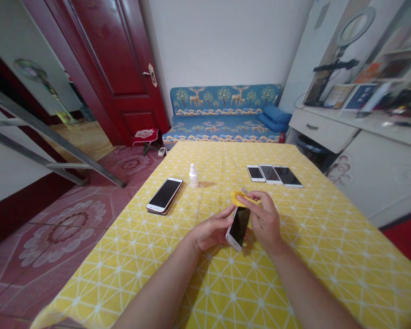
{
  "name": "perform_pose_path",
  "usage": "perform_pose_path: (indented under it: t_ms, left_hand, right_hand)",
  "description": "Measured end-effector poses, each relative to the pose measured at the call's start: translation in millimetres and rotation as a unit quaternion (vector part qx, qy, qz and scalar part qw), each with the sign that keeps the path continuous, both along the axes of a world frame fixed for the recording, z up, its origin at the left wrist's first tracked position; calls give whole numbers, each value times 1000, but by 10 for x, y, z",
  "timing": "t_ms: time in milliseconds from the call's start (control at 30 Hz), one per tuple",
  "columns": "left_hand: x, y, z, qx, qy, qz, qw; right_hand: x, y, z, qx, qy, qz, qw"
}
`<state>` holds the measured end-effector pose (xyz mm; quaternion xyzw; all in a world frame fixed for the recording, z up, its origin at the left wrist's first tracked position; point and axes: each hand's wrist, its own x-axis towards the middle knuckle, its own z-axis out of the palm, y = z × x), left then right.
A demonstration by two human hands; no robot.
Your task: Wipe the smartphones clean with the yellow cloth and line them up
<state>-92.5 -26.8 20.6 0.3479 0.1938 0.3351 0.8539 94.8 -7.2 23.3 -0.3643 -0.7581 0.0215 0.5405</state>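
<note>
Left hand [212, 230] gripping a white smartphone [239, 227] just above the near middle of the yellow desk [329, 256]. Right hand [264, 219] pinching a yellow cloth [241, 198] against the phone's far end.

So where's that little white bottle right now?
In the head view, the white bottle stands upright on the yellow tablecloth, left of centre, just right of the lone phone.

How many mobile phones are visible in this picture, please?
5. One white-framed phone is held in both hands, one red-edged phone lies at the left of the yellow tablecloth, and three phones lie side by side at the far right.
</note>
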Motion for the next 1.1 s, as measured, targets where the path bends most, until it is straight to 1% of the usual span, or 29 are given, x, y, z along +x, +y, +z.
perform_pose_path:
  t_ms: [133, 233, 533, 667, 733, 833, 900, 1000, 1100]
  left_hand:
    - [22, 12, -60, -5, -17, 39, 999]
    - [37, 27, -85, -21, -36, 73, 996]
    - [23, 99, -57, -76, -93, 139, 983]
    - [6, 120, -32, -93, -103, 186, 973]
    - [-3, 126, -30, -101, -107, 195, 970]
    - [-17, 122, -40, -107, -99, 172, 974]
    - [-23, 107, -45, -102, -75, 143, 982]
    - [-19, 74, -32, -80, -30, 85, 993]
    - [-3, 43, 8, -36, -18, 32, 999]
  right_hand:
    - [-88, -68, 12, -15, 1, 51, 999]
    - [-152, -101, 10, -20, 0, 78, 997]
    - [-178, -149, 6, -5, -54, 116, 992]
    - [-160, -162, 3, -6, -71, 143, 987]
    - [-148, -160, 2, -6, -77, 147, 986]
    - [-137, -141, 0, 3, -70, 125, 990]
    - [-124, -113, -7, 8, -58, 93, 994]
    - [-78, -53, -34, 8, -40, 18, 999]
    - [-15, 5, -76, -15, -41, -68, 997]
